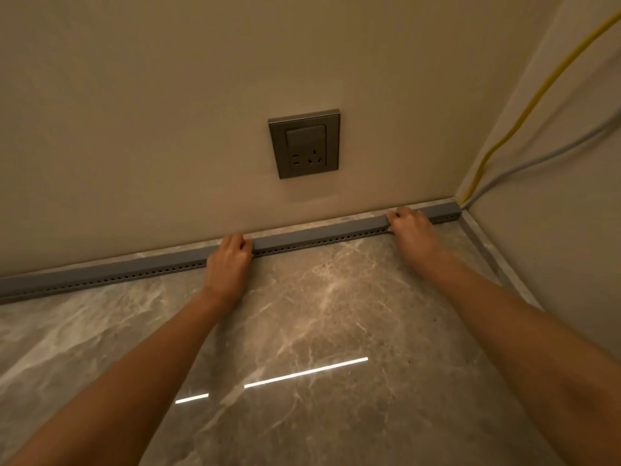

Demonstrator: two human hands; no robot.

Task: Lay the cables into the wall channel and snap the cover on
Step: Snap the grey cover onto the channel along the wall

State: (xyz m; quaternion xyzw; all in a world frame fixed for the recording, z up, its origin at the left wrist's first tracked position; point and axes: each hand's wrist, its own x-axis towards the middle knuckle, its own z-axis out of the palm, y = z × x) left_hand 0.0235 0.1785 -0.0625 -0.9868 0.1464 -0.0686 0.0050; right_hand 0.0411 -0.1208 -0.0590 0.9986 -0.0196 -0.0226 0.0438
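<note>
A long grey cable channel [319, 234] with a row of small holes along its front runs along the foot of the wall, on the marble floor. Its cover lies on top. My left hand [230, 260] rests on the channel near its middle, fingers curled over the top edge. My right hand [411, 227] presses on it further right, fingers also hooked over the top. A yellow cable [524, 116] and a grey cable [551, 153] come down the right wall and enter the channel's right end at the corner. The cables inside the channel are hidden.
A dark grey wall socket [305, 144] sits on the wall above the channel between my hands. A pale stone skirting strip [497, 260] lines the right wall. The glossy marble floor [319, 331] reflects strip lights.
</note>
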